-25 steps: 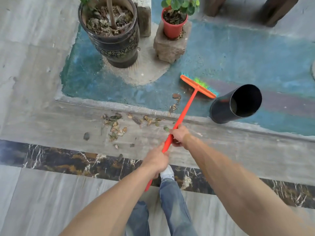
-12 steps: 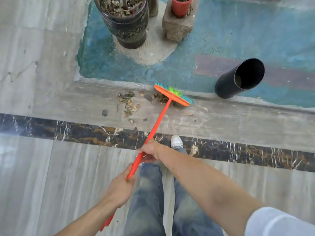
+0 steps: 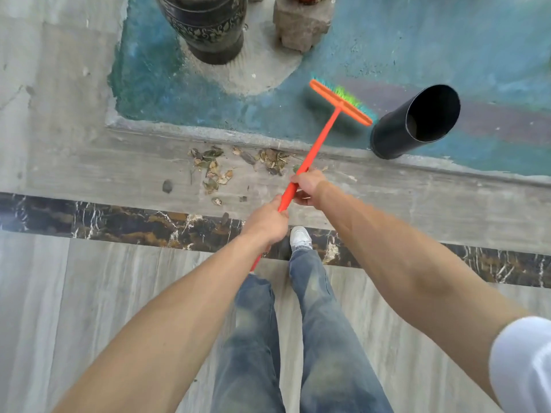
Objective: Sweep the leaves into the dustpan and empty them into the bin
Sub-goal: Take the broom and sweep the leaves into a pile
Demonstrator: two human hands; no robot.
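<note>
Broom [image 3: 323, 135] is gripped by left hand [image 3: 265, 223] and right hand [image 3: 307, 186]; its head is swung back to far right beside bin [image 3: 414, 123], so another stroke at leaves [image 3: 235, 166], near left, seems intended

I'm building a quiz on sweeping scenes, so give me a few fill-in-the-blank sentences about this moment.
1. Both hands grip the broom's ____ handle.
2. On the handle, the right hand sits nearer the broom head than the ____ hand.
3. The dry leaves lie on the grey ____.
4. The black bin lies on its ____.

Missing words: orange; left; step; side
</note>
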